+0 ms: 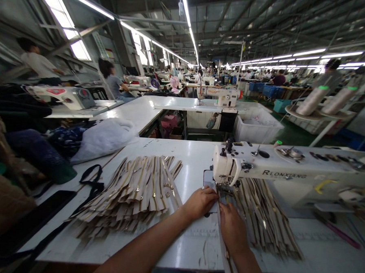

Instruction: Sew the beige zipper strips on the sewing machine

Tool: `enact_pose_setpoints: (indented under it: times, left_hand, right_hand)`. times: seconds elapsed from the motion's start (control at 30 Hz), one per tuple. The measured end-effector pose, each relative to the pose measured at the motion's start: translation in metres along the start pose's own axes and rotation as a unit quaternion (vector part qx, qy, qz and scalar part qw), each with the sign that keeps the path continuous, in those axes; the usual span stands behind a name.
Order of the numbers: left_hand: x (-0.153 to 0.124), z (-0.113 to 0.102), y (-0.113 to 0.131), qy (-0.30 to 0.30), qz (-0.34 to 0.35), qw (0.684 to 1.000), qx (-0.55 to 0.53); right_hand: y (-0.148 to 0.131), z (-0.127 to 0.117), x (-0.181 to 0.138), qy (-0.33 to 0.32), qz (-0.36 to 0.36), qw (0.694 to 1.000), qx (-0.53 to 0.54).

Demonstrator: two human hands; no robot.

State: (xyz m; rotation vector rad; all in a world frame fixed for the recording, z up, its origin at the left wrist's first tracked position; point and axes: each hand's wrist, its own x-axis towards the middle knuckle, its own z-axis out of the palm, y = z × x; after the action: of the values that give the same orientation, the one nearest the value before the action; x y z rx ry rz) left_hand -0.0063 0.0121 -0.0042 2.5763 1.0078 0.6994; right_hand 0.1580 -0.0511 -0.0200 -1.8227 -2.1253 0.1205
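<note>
A beige zipper (228, 261) with metal teeth runs from beneath the head of a white sewing machine (225, 165) down over the table's front edge. My right hand (233, 226) grips this zipper just in front of the presser foot, thumb and fingers closed on its tape. On the other side, my left hand (201, 201) has its fingers curled together at the zipper's upper end, close to the needle area; its fingertips are partly hidden. A large pile of zippers (140, 187) fans out left of my hands, and a second bundle of zippers (265, 218) lies under the machine arm.
A purple-handled tool (338, 232) lies at the right. Black straps (91, 182) and a white plastic bag (104, 138) occupy the left side. Thread cones (313, 100) stand at upper right. Beyond are a white bin (256, 126), another sewing machine (223, 96) and several people.
</note>
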Motion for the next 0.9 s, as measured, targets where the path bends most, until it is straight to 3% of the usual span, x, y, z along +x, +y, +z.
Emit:
enact_pose_setpoints:
  times: [0.37, 0.73, 0.9]
  left_hand:
    - [0.0, 0.0, 0.002, 0.019, -0.023, 1.0, 0.005]
    - [0.0, -0.002, 0.002, 0.028, -0.031, 0.999, -0.002]
    - [0.0, -0.002, 0.003, 0.028, -0.034, 0.999, -0.009]
  right_hand:
    - [-0.004, -0.001, 0.035, -0.012, 0.015, 0.999, 0.027]
    - [-0.002, 0.011, 0.03, 0.08, 0.004, 0.996, 0.041]
    - [-0.002, 0.013, 0.03, 0.075, 0.004, 0.997, 0.033]
